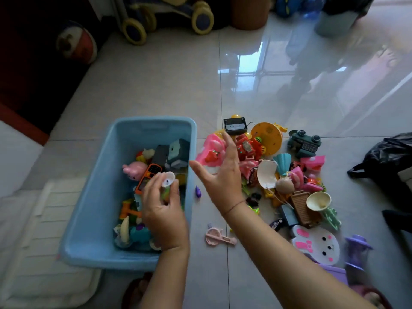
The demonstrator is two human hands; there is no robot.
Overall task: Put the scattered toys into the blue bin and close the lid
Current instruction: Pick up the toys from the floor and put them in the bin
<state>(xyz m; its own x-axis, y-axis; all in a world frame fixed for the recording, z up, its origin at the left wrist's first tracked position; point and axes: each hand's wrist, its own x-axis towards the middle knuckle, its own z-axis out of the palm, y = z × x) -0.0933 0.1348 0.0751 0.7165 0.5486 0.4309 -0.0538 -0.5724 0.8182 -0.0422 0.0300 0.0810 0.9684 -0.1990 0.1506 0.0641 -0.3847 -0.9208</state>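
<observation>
The blue bin (93,219) stands open on the floor, left of centre, partly filled with several toys such as a pink pig (133,169) and an orange toy phone (149,176). My left hand (163,216) is over the bin's right side, fingers closed on a small white shell-like toy (168,178). My right hand (219,175) hovers open and empty between the bin and the toy pile (278,175) on the floor to the right. A pink house toy (210,151) lies just beyond its fingers. No lid is identifiable.
A pink hand-mirror toy (219,237) and a small purple piece (198,191) lie on the tiles beside the bin. A rabbit-face board (316,244) and purple lantern (356,250) sit lower right. A black bag (388,157) is at far right; a toy stroller (169,16) stands behind.
</observation>
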